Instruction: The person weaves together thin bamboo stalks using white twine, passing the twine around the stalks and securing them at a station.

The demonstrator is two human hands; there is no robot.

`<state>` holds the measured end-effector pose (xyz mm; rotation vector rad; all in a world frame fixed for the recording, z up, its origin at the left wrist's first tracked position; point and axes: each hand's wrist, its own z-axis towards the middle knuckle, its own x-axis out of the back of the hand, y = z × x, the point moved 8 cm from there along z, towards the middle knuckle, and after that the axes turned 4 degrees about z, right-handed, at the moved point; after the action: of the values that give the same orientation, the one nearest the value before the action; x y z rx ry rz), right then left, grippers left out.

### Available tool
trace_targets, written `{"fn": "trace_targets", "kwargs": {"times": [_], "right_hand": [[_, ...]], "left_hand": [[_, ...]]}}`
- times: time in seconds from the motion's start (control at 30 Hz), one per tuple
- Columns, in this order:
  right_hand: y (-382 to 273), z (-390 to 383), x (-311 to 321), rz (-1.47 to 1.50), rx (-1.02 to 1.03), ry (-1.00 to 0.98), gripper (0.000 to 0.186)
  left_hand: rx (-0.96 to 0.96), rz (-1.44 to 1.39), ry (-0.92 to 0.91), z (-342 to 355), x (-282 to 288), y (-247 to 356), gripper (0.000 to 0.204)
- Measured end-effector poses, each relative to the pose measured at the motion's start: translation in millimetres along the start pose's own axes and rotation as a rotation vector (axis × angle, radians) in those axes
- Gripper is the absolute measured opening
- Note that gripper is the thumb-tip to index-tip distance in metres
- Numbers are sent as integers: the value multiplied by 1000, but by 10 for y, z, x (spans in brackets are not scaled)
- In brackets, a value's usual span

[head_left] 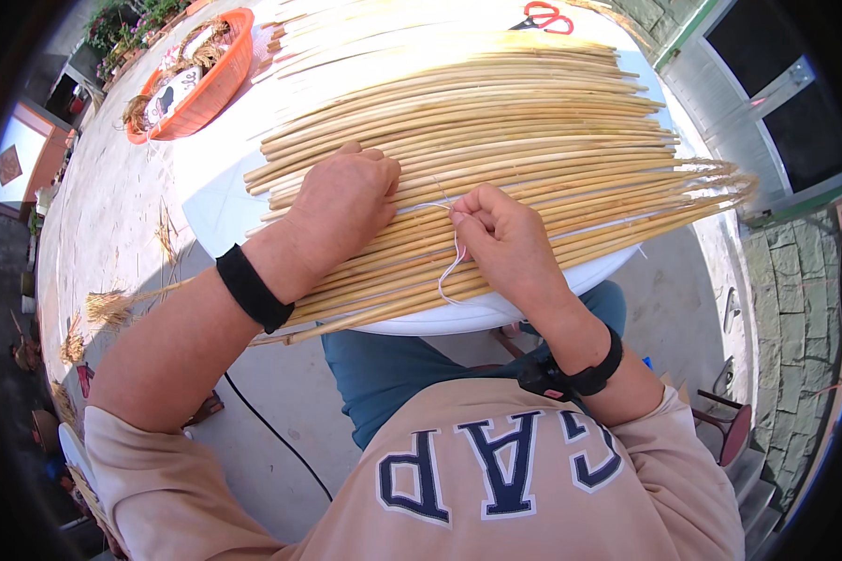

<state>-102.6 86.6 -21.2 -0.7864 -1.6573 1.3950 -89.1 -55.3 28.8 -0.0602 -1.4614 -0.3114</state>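
Observation:
A mat of straw-coloured stalks (496, 122), laid side by side, covers most of a white round table (421, 323). My left hand (346, 201) rests on the stalks' left part, fingers curled under; what they grip is hidden. Just right of it, my right hand (505, 238) pinches a thin white string (447, 280) between thumb and forefinger. One stretch of the string runs left across the stalks toward my left hand, and a loop hangs down over the nearest stalks. A few stalks at the right end carry feathery seed heads (725, 182).
Red-handled scissors (544, 19) lie at the table's far side. An orange basket (225, 89) with braided straw pieces stands at the far left. Loose seed-headed stalks (110, 307) stick out left. A black cable (276, 435) crosses the floor; a stone wall (786, 327) rises at right.

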Motion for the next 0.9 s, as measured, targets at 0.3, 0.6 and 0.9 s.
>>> {"fn": "trace_targets", "kwargs": {"times": [0.3, 0.6, 0.9], "right_hand": [[-9, -5, -7, 13, 27, 10, 10], [16, 5, 3, 36, 48, 28, 11], [57, 39, 14, -31, 120, 45, 10]], "left_hand": [[16, 2, -58, 67, -87, -4, 13], [70, 78, -149, 116, -113, 26, 15], [-12, 117, -113, 153, -132, 103, 13]]}}
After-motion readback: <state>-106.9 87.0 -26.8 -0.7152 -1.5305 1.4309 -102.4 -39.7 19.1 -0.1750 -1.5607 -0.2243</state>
